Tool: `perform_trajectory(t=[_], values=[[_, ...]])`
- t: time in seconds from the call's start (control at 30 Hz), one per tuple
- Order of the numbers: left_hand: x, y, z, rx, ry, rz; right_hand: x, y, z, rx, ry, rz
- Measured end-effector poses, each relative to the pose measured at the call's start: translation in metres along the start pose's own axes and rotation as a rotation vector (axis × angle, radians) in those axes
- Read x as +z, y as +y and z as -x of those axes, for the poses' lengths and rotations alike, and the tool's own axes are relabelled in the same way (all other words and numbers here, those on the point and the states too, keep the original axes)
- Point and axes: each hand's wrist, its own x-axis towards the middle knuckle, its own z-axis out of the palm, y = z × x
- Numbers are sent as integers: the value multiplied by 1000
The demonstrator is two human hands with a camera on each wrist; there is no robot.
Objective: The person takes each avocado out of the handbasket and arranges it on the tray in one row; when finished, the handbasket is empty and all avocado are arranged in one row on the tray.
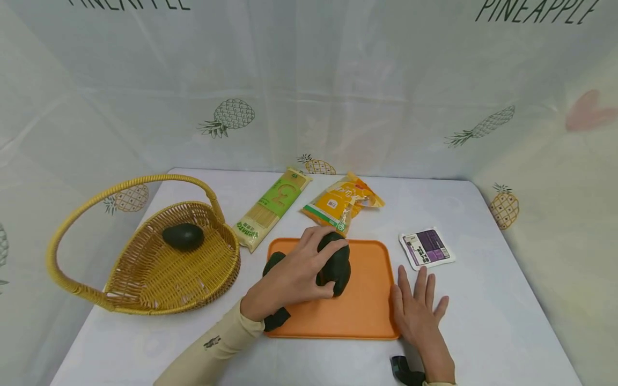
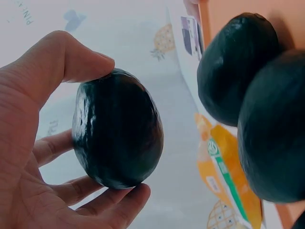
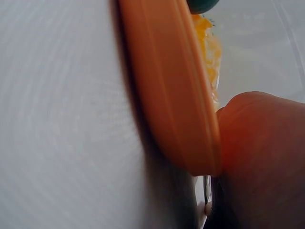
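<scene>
My left hand (image 1: 304, 271) holds a dark green avocado (image 2: 119, 129) over the orange tray (image 1: 369, 311), its thumb at one end and fingertips at the other. Two more avocados show beside it in the left wrist view, one smaller-looking (image 2: 236, 67) and one closer to the camera (image 2: 276, 129). In the head view an avocado (image 1: 274, 261) peeks out behind the left wrist. My right hand (image 1: 419, 311) lies palm down with fingers spread at the tray's right edge, its thumb against the rim. Another avocado (image 1: 183, 236) sits in the yellow wicker basket (image 1: 178, 279).
A green-labelled pack of noodles (image 1: 272, 209) lies behind the tray's left corner. Next to it is an orange and clear food bag (image 1: 343, 201). A flat white and purple packet (image 1: 426, 248) lies beyond my right hand. The basket's tall handle (image 1: 60, 241) arches up at the left.
</scene>
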Motion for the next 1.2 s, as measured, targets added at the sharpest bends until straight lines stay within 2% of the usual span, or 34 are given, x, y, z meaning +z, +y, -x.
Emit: perform_trajectory(t=[0.23, 0.43, 0.6, 0.97, 1.1, 1.2], values=[[8, 10, -11, 1, -81, -16, -2, -1, 1, 13, -14, 4], [20, 15, -19, 34, -129, -22, -1, -2, 0, 21, -15, 5], [29, 17, -24, 50, -152, -59, -1, -2, -1, 21, -16, 6], [40, 15, -33, 92, -210, -110, 0, 0, -1, 11, -14, 5], [43, 15, -34, 105, -231, -105, 0, 0, -1, 9, -11, 2], [45, 16, -36, 102, -270, -90, -1, 0, -1, 8, -11, 1]])
